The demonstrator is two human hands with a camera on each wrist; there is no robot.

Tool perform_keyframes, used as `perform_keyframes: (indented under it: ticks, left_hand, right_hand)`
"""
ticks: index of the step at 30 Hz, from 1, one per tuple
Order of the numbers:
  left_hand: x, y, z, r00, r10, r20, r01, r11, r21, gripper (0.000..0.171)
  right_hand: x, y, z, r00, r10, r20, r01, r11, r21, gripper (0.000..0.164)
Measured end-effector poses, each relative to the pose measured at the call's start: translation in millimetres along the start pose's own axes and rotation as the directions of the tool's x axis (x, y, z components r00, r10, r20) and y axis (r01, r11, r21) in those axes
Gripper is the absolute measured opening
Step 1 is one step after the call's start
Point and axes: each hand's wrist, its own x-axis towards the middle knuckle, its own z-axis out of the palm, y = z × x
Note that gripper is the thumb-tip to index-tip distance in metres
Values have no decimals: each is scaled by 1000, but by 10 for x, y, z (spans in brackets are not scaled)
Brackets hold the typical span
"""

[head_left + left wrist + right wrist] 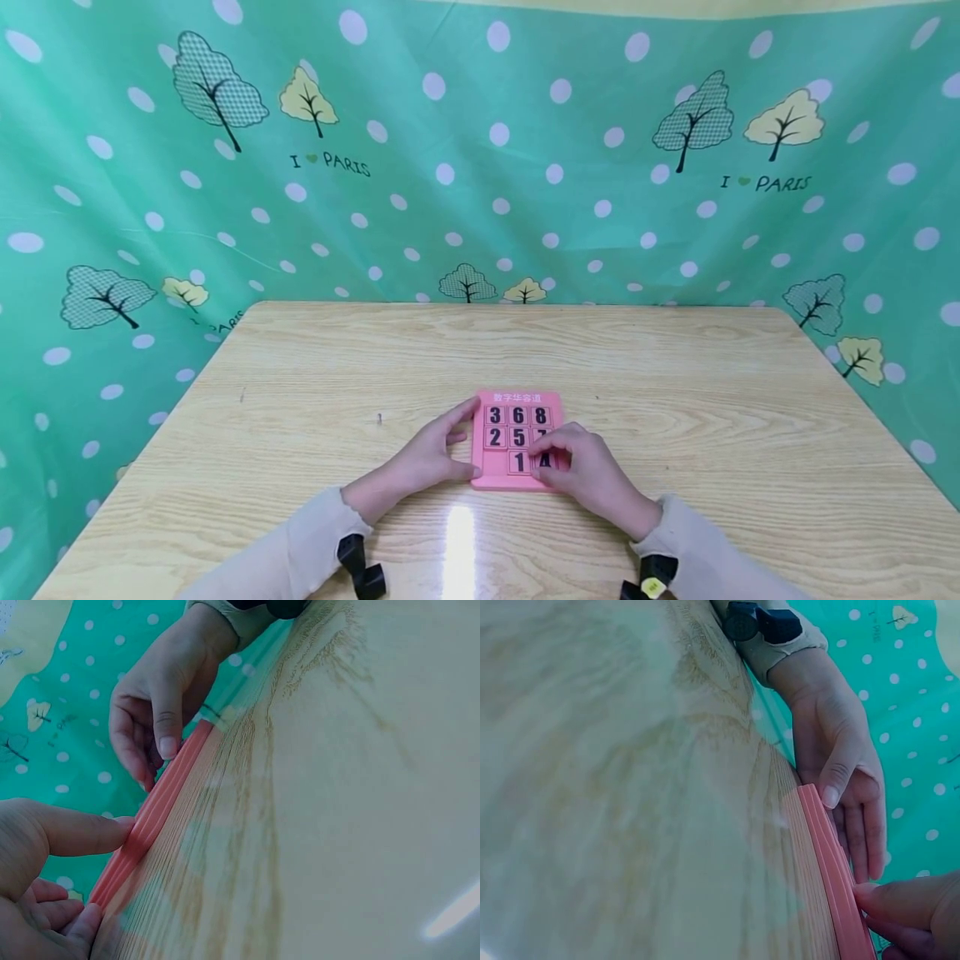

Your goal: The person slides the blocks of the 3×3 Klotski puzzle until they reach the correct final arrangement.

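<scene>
A pink number slide puzzle point(516, 483) lies flat on the table, with black digits on its square tiles. Its top row reads 3, 6, 8; below come 2, 5 and a partly covered 7. The bottom row has a gap at left, then the 1 tile point(519, 462) and the 4 tile point(545, 461). My left hand point(427, 454) spans the puzzle's left side, index finger near the upper corner and thumb at the lower one. Over the lower right tiles, my right hand point(588, 471) holds bent index finger and thumb around the 4 tile, partly hiding it.
The wood-grain table point(360, 358) extends around the puzzle on all sides. Behind it hangs a green dotted curtain point(495, 175) with printed trees. Black wrist cameras point(362, 568) sit on both sleeves. A bright light reflection lies on the near tabletop.
</scene>
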Motion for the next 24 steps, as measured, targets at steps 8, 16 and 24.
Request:
perform_keyframes:
  ticks: [8,16,24]
  left_hand:
    - [-7,22,7,1000,11,-1,-11,1000,1,96]
    - [-8,39,5,1000,12,4,-12,1000,-20,95]
    - [-8,28,3,1000,0,2,0,1000,-2,96]
  right_hand:
    - [3,-14,6,1000,-8,-11,8,1000,12,23]
    - [10,-29,15,1000,3,-3,-3,1000,22,22]
    - [29,-56,34,1000,-3,10,3,1000,27,19]
